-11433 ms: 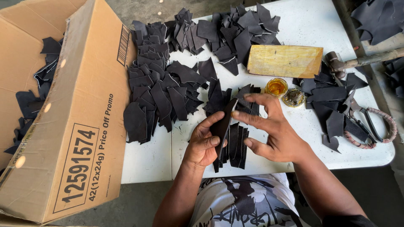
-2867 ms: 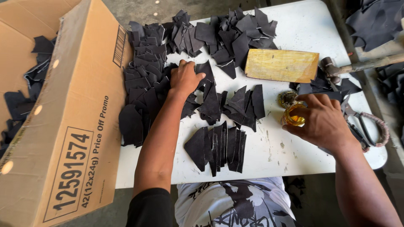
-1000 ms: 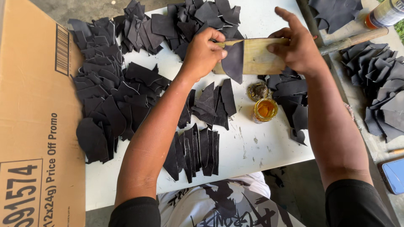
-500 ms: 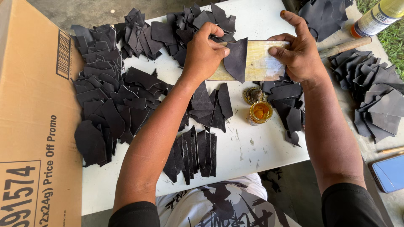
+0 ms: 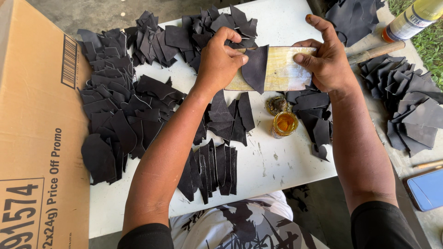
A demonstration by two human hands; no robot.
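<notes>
Left hand closed on a dark leather piece, fingers curled over its left edge, pressing it flat on a wooden board. The piece lies across the board's left half, pointed end toward the person. Right hand grips the board's right end: thumb on top, fingers wrapped behind, index finger raised.

Board lies on a white table, at the far side.

Containers:
- Small open jar just in front of the board, holds amber liquid.
- Its lid beside it, touching, crusted.
- Cardboard box at the left table edge, on its side; contents not visible.
- Bottle, top right, yellowish liquid, orange base.

Leather pieces: large pile left, another beyond the board, a fanned row near the person, more at right.
</notes>
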